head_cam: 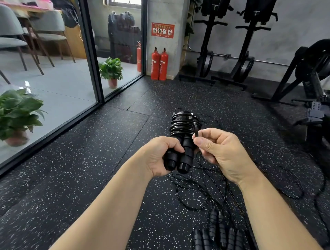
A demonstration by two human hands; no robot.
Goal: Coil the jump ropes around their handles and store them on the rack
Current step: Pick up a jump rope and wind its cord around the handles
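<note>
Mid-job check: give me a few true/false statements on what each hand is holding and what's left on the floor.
1. The left hand grips two black handles side by side. True.
2. The right hand is empty. False: it pinches the rope.
3. No rope is wound on the handles yet. False: several turns wrap their upper part.
4. More jump ropes lie uncoiled on the floor. True.
5. Two red fire extinguishers stand by the wall. True.

Soft daylight comes through the window [127, 1] ahead of me; it glares on the pale floor [59, 83]. My view bows at the edges, chairs [10, 35] blurred.
</note>
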